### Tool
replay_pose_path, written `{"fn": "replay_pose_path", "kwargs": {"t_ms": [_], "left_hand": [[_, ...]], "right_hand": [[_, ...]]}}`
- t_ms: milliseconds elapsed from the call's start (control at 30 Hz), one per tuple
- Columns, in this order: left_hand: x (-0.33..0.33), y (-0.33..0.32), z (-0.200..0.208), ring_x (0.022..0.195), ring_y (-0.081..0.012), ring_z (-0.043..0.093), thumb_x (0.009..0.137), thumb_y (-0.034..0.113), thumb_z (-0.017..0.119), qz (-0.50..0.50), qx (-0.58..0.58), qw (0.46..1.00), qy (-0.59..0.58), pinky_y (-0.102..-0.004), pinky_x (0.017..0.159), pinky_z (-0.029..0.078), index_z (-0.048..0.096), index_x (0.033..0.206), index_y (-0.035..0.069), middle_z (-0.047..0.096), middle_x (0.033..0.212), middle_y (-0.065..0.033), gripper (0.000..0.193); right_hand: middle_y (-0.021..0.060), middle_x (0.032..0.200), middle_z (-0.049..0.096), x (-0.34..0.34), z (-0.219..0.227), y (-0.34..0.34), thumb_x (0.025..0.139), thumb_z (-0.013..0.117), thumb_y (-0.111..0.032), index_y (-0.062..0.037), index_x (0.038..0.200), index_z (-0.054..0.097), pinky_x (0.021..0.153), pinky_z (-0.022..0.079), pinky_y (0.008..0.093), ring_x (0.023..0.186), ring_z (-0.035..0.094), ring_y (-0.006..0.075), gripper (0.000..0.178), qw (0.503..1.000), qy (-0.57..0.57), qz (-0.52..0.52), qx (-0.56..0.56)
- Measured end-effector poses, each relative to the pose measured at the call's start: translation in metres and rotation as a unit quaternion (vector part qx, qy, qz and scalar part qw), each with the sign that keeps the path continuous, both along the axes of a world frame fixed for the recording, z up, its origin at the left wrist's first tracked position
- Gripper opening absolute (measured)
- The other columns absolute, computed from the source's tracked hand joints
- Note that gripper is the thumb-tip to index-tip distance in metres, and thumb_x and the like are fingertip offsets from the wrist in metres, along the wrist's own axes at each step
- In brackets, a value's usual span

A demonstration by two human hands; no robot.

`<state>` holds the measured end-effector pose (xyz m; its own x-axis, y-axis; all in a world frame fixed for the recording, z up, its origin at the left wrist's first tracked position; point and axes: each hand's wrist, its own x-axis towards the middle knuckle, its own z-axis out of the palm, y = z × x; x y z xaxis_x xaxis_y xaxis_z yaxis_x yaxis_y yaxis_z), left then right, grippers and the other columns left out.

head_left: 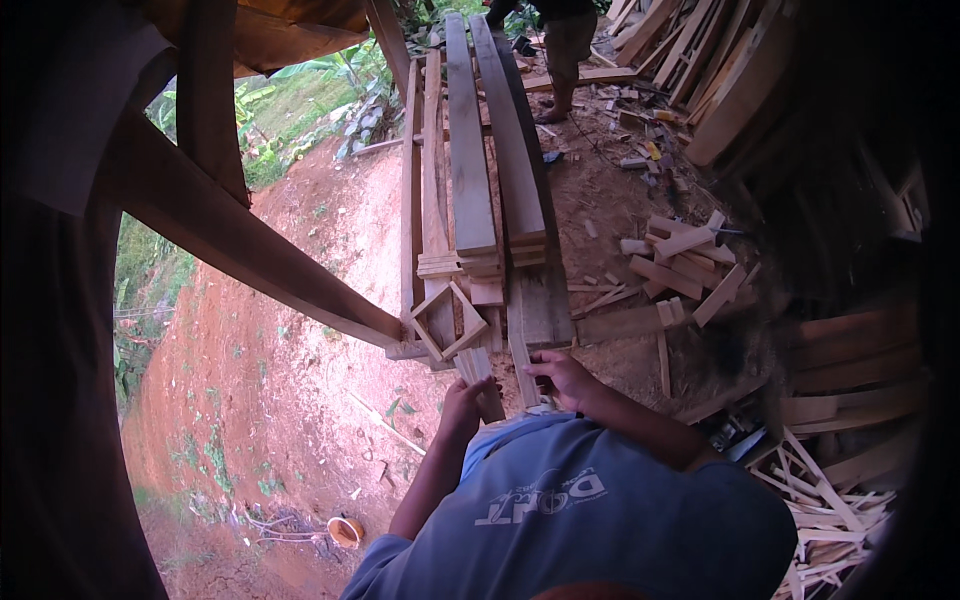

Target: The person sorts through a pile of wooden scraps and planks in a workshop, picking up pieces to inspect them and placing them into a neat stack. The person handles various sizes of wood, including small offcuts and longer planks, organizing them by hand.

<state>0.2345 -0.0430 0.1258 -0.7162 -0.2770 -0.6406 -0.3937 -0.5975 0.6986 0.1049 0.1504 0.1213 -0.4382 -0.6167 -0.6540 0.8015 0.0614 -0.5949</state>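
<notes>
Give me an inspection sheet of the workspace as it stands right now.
Surface: long grey wooden planks stacked lengthwise on a rough timber bench, ends toward the person.
Job's things: short pale wooden strip at the near end; small square wooden frame beside it.
Clutter: pale wood offcuts on the ground at right; thin slats piled lower right.
Hands: left hand touches the strip; right hand rests on the plank end, fingers curled.
Cables: nothing seen.
Surroundings: red earth slope, greenery, dark roof beam, another person's legs far off.
</notes>
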Motion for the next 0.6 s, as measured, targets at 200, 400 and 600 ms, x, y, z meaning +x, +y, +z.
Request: {"fn": "replay_pose_path", "kwargs": {"t_ms": [200,400,600], "left_hand": [[0.003,0.005,0.009,0.085,-0.0217,0.070,0.097,0.014,0.066,0.006,-0.010,1.000,0.005,-0.0351,0.078,0.057,0.062,0.110,0.001,0.071,0.096,-0.0116,0.019],[-0.006,0.002,0.011,0.085,-0.0221,0.070,0.097,0.015,0.068,-0.032,-0.014,0.999,0.009,-0.0361,0.077,0.057,0.062,0.109,0.001,0.070,0.095,-0.0114,0.020],[-0.021,0.003,0.023,0.086,-0.0249,0.071,0.096,0.013,0.067,-0.050,-0.023,0.998,0.005,-0.0378,0.079,0.058,0.063,0.110,-0.002,0.071,0.098,-0.0148,0.021]], "right_hand": [[-0.0001,0.089,0.066,0.003,-0.006,0.008,0.091,0.074,-0.016,-0.0094,0.107,0.068,0.067,0.048,0.0289,0.074,0.059,0.0119,0.019,1.000,-0.001,-0.016,-0.008],[0.0005,0.088,0.066,0.000,-0.001,0.018,0.091,0.074,-0.017,-0.0084,0.107,0.068,0.066,0.047,0.0291,0.073,0.059,0.0124,0.019,0.998,-0.010,-0.064,-0.013],[-0.0004,0.087,0.065,-0.011,-0.017,0.024,0.090,0.074,-0.016,-0.0096,0.106,0.068,0.067,0.046,0.0295,0.075,0.059,0.0124,0.018,0.995,-0.013,-0.097,-0.031]]}}
